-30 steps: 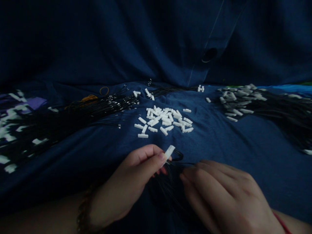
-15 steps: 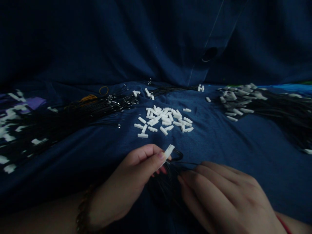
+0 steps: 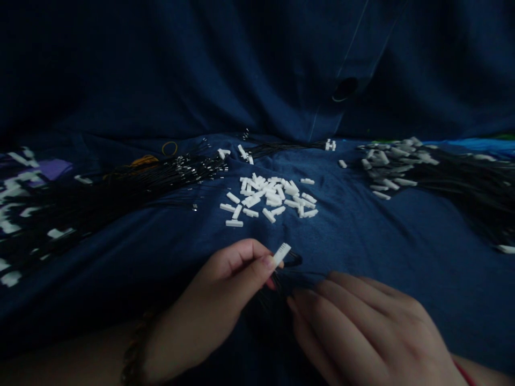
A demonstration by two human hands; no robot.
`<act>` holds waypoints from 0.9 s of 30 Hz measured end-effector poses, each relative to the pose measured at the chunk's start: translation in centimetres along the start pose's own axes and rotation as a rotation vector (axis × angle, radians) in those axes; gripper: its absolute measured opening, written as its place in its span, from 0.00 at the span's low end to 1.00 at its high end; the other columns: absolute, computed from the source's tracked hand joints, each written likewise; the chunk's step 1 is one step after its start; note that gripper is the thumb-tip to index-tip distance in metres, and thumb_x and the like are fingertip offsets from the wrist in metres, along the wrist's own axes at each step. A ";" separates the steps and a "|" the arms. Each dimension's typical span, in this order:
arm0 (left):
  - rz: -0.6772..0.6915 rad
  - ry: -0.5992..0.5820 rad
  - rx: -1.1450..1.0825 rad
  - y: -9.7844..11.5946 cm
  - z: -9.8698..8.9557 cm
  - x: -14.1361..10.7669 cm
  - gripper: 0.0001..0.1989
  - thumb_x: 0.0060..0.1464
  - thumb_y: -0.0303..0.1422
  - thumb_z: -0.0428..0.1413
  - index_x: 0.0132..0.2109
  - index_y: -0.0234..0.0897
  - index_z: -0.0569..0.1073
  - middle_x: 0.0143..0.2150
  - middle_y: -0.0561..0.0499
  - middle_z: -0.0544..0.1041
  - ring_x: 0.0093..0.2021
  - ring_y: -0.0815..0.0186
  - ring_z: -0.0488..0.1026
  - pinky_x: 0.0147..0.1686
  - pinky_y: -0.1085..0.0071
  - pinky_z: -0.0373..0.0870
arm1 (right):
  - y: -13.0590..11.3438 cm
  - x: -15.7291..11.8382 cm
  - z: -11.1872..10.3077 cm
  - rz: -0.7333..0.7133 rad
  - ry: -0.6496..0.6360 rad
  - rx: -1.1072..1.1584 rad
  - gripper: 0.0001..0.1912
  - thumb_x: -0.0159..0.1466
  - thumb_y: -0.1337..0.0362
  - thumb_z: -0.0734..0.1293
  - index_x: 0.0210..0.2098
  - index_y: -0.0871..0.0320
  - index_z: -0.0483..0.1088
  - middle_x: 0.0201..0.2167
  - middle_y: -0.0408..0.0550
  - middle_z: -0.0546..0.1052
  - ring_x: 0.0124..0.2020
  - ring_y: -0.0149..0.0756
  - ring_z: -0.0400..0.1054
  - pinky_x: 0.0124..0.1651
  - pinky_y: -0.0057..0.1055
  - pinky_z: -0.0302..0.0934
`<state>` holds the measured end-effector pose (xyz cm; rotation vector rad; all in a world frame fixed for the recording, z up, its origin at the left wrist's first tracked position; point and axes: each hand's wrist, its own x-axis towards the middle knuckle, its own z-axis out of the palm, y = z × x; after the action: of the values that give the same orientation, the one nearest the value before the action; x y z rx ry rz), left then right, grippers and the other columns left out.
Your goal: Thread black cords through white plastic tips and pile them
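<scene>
Between thumb and fingers, my left hand (image 3: 237,279) pinches a white plastic connector housing (image 3: 282,252), its slotted end sticking out up and to the right. Thin black wires (image 3: 295,259) loop out behind the housing and hang below it. Just to the right, my right hand (image 3: 362,327) is closed, its fingertips around the black wires; the exact grip is partly hidden by the fingers and dim light. Beyond both hands lies a loose pile of white connector housings (image 3: 273,193) on the dark blue cloth (image 3: 181,236).
A bundle of black wires with bare metal terminals (image 3: 193,166) lies on the left, near a yellow rubber band (image 3: 169,147) and purple scrap (image 3: 56,168). At right, another black wire bundle (image 3: 462,177) ends in white connectors. Dark blue cloth rises behind.
My right hand has shifted slightly left and down, closer to the left hand. The housing in my left hand has tilted and moved slightly right.
</scene>
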<state>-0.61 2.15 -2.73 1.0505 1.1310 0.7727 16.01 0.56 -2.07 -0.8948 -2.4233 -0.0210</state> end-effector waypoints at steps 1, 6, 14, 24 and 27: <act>0.003 0.001 0.001 0.0 0.0 0.0 0.08 0.54 0.35 0.49 0.31 0.37 0.69 0.28 0.56 0.68 0.33 0.70 0.63 0.36 0.72 0.59 | 0.0 0.0 0.0 0.003 -0.005 -0.004 0.12 0.60 0.74 0.57 0.21 0.60 0.62 0.18 0.42 0.64 0.20 0.30 0.55 0.23 0.29 0.46; -0.002 -0.006 0.018 -0.4 -0.1 -0.2 0.09 0.54 0.37 0.50 0.30 0.38 0.68 0.28 0.56 0.67 0.33 0.69 0.63 0.35 0.72 0.59 | 0.2 0.2 0.1 0.042 -0.060 -0.010 0.11 0.61 0.71 0.57 0.22 0.60 0.62 0.19 0.43 0.63 0.21 0.31 0.54 0.23 0.29 0.45; 0.051 -0.014 0.034 -0.6 0.3 0.0 0.10 0.55 0.36 0.48 0.31 0.37 0.69 0.28 0.55 0.69 0.32 0.68 0.63 0.34 0.73 0.60 | 0.1 0.8 0.2 0.064 -0.046 0.020 0.12 0.63 0.70 0.56 0.23 0.60 0.62 0.21 0.44 0.65 0.21 0.31 0.54 0.24 0.29 0.45; 0.046 0.011 -0.023 -0.1 0.1 -0.1 0.10 0.55 0.36 0.47 0.29 0.37 0.66 0.28 0.55 0.67 0.31 0.69 0.62 0.33 0.72 0.59 | 0.6 1.2 -1.3 0.010 -0.054 -0.190 0.09 0.62 0.68 0.56 0.30 0.60 0.67 0.25 0.47 0.67 0.26 0.36 0.59 0.26 0.32 0.50; 0.006 0.002 -0.050 0.3 -0.2 0.1 0.10 0.54 0.37 0.48 0.29 0.36 0.66 0.27 0.55 0.66 0.30 0.69 0.61 0.33 0.72 0.58 | 0.1 0.2 -1.9 -0.187 0.013 -0.278 0.08 0.61 0.70 0.58 0.37 0.58 0.67 0.28 0.45 0.70 0.31 0.37 0.62 0.34 0.35 0.55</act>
<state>-0.72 2.37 -2.52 1.0121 1.1052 0.8028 16.91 0.36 -0.35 -0.7764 -2.5231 -0.4404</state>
